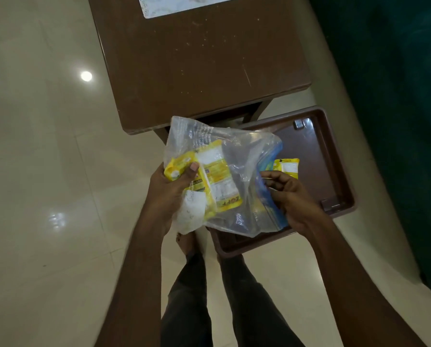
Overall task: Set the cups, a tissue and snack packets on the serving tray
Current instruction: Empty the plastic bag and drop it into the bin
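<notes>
A clear plastic bag (244,171) with yellow snack packets (217,176) inside hangs in front of me, above the brown serving tray (334,156). My left hand (171,189) grips the bag's left side together with a yellow packet. My right hand (289,194) pinches the bag's right, blue-striped edge. Another yellow snack packet (288,167) shows just beyond my right hand, over the tray; whether it lies on the tray or is held I cannot tell. No cups or tissue are in view.
A brown table (201,61) stands ahead with a white mat (174,3) at its far end. The tray sits low at the table's near right corner. Glossy tiled floor (46,146) lies to the left, a dark green curtain (397,96) to the right. My legs are below.
</notes>
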